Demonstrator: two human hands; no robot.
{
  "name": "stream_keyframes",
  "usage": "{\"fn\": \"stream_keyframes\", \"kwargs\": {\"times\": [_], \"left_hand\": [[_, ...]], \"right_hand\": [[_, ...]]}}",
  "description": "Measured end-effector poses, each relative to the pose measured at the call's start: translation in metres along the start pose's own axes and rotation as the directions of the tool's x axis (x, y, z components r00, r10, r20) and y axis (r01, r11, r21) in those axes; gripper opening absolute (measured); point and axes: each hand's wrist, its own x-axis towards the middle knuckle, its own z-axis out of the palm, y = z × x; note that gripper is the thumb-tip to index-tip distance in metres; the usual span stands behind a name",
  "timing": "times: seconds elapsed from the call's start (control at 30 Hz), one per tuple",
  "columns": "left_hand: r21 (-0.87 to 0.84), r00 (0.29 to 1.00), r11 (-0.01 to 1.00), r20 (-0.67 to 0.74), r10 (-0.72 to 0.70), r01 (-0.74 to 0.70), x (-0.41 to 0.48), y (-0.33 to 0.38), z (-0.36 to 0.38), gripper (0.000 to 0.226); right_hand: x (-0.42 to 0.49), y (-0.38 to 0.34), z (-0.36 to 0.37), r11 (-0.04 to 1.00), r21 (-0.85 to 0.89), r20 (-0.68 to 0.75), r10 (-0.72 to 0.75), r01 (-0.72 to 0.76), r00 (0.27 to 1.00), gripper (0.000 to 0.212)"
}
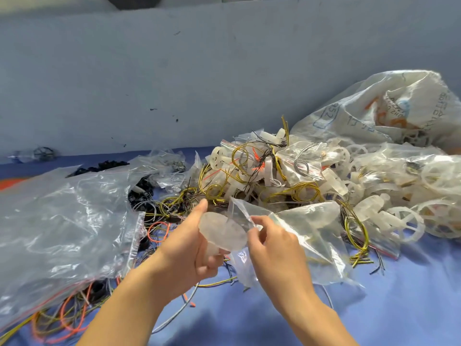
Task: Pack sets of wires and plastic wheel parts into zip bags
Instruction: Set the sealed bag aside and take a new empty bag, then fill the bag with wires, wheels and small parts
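My left hand (192,248) grips a translucent white plastic wheel part (222,231), its round disc facing up at the centre of the view. My right hand (274,248) pinches the edge of a clear zip bag (309,228) just right of the disc, the bag's mouth touching the part. The bag trails off to the right over the wires. Behind both hands lies a heap of packed zip bags with wheel parts and yellow wires (274,168). Loose yellow, black and orange wires (174,208) lie on the blue cloth beside my left hand.
A stack of empty clear zip bags (62,226) covers the left side, with orange and yellow wires (64,318) under it. A large white woven sack (389,108) of wheel parts sits at the back right. Loose white wheels (409,221) lie at right. A blue-grey wall (174,71) rises behind.
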Motion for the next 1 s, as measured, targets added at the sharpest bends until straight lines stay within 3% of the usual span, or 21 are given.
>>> {"fn": "stream_keyframes", "kwargs": {"times": [0.1,0.2,0.4,0.6,0.73,0.83,0.9,1.0], "left_hand": [[0.114,0.994,0.993,-0.111,-0.025,0.038,-0.002,-0.004,-0.009,0.067],[0.284,0.969,0.959,-0.236,0.067,0.003,0.002,-0.009,-0.013,0.07],[0.548,0.963,0.833,-0.174,0.207,-0.08,0.005,-0.014,-0.006,0.08],[0.514,0.966,0.857,-0.204,0.16,-0.033,0.003,-0.01,0.0,0.074],[0.29,0.972,0.937,-0.074,0.223,-0.193,-0.004,-0.01,0.002,0.042],[0.144,0.974,0.963,0.033,0.223,-0.226,-0.014,-0.008,-0.004,0.022],[0.2,0.966,0.947,-0.016,0.259,-0.251,-0.015,-0.009,-0.006,0.02],[0.442,0.933,0.844,-0.038,0.357,-0.305,-0.012,-0.012,-0.002,0.024]], "right_hand": [[-0.005,-0.004,0.006,0.998,0.046,0.018,-0.04,0.039,0.999,0.03],[-0.007,-0.007,0.008,0.991,0.077,0.006,-0.108,0.108,0.994,0.028],[-0.022,-0.015,0.003,0.945,-0.178,0.064,-0.265,0.273,0.962,0.04],[-0.027,-0.022,-0.005,0.932,-0.196,0.009,-0.31,0.306,0.951,0.042],[-0.022,-0.022,-0.014,0.957,-0.127,-0.017,-0.264,0.259,0.965,0.042],[-0.02,-0.025,-0.022,0.971,-0.066,-0.023,-0.233,0.231,0.972,0.041],[-0.02,-0.026,-0.025,0.972,-0.059,-0.029,-0.23,0.228,0.973,0.041],[-0.024,-0.028,-0.024,0.949,-0.128,-0.031,-0.294,0.288,0.955,0.041]]}}
